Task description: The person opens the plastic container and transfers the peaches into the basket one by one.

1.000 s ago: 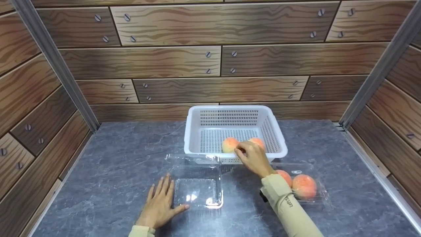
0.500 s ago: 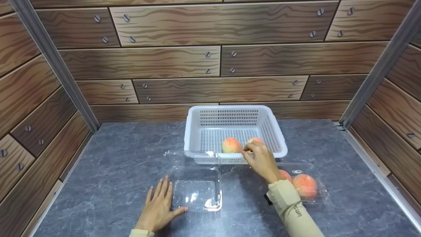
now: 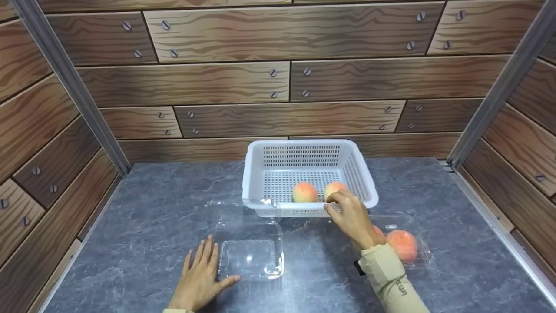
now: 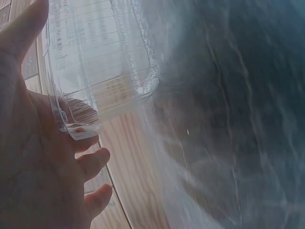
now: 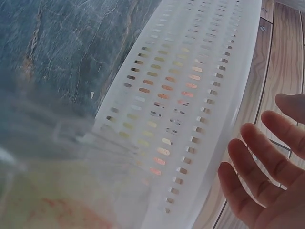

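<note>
My left hand (image 3: 197,274) lies with straight, spread fingers along the left side of a lidded clear plastic fruit container (image 3: 281,261). In the left wrist view, that container's corner (image 4: 78,131) sits between the thumb and the fingers. My right hand (image 3: 352,219) hovers at the front rim of a white perforated basket (image 3: 374,198); the right wrist view shows its loosely bent fingers (image 5: 252,186) holding nothing. Two peaches, one on the left (image 3: 305,192) and one partly behind my fingers (image 3: 334,189), lie inside the basket.
Another clear container (image 3: 425,256) stands at the right, under my right forearm, with a peach (image 3: 402,246) and a second one mostly hidden by the wrist. Wood-patterned walls (image 3: 278,82) and metal posts (image 3: 491,91) bound the grey marbled table (image 3: 143,226).
The left hand and the clear container beside it have shifted left. My right hand has moved rightward along the basket rim, from between the peaches to the right one.
</note>
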Demonstrator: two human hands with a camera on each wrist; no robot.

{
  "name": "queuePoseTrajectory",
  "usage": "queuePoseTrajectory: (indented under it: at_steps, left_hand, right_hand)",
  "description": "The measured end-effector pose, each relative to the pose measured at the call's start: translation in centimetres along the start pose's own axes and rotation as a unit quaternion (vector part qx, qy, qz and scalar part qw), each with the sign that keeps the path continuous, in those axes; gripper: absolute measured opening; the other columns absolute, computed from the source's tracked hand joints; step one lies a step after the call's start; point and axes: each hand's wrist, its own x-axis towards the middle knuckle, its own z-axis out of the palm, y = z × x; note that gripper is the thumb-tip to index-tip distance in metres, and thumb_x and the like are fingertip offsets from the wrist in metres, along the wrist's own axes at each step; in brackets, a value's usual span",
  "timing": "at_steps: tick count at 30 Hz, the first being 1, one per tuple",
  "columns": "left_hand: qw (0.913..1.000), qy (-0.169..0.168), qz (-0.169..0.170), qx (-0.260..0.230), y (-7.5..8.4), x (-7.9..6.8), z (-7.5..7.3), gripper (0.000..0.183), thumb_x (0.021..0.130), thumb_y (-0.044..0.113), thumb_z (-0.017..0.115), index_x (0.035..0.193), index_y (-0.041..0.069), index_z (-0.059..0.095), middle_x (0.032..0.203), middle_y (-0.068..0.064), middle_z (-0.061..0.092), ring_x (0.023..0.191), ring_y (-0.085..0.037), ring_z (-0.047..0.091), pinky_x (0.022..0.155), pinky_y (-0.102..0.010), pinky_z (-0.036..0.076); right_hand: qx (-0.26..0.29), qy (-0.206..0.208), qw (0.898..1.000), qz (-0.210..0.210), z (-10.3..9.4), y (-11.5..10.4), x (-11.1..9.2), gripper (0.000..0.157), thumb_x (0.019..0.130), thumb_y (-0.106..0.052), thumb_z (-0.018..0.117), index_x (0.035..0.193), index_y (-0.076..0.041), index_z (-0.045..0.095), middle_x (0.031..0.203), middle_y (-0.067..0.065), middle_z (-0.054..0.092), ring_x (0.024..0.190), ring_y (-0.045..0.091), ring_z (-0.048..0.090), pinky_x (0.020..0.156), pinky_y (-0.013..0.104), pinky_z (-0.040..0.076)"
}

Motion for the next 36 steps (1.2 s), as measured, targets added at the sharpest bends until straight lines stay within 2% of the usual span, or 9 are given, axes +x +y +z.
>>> queuePoseTrajectory:
  at_steps: [12, 23, 36]
  left_hand:
    - [0.9996, 0.001, -0.027, 0.004, -1.2, -0.7, -0.7, 0.106, 0.087, 0.067, 0.064, 0.15, -0.013, 0.036, 0.161, -0.031, 0.019, 0.147, -0.049, 0.02, 0.116, -0.069, 0.013]
    - [0.9988, 0.013, -0.047, 0.004, -3.3, -1.1, -1.2, 0.104, 0.087, 0.064, 0.066, 0.148, -0.015, 0.036, 0.161, -0.033, 0.019, 0.146, -0.052, 0.02, 0.115, -0.071, 0.013]
    - [0.997, -0.004, -0.076, -0.01, -5.6, -1.1, -2.6, 0.103, 0.091, 0.062, 0.063, 0.149, -0.016, 0.031, 0.161, -0.033, 0.014, 0.147, -0.052, 0.013, 0.115, -0.071, 0.007]
  right_hand:
    - [-0.011, -0.002, 1.0, 0.013, -1.2, -0.1, -0.4, 0.01, 0.078, 0.004, 0.079, 0.083, 0.001, 0.07, 0.087, 0.012, 0.068, 0.082, 0.033, 0.067, 0.074, 0.049, 0.057]
    - [-0.008, -0.001, 0.999, 0.031, -1.5, 0.2, -1.0, 0.012, 0.077, 0.004, 0.08, 0.084, 0.001, 0.07, 0.09, 0.015, 0.069, 0.084, 0.033, 0.066, 0.076, 0.05, 0.057]
    - [-0.022, -0.008, 0.999, 0.042, -1.6, 0.3, -1.4, 0.013, 0.077, 0.004, 0.08, 0.084, 0.0, 0.07, 0.091, 0.015, 0.07, 0.085, 0.034, 0.066, 0.077, 0.051, 0.057]
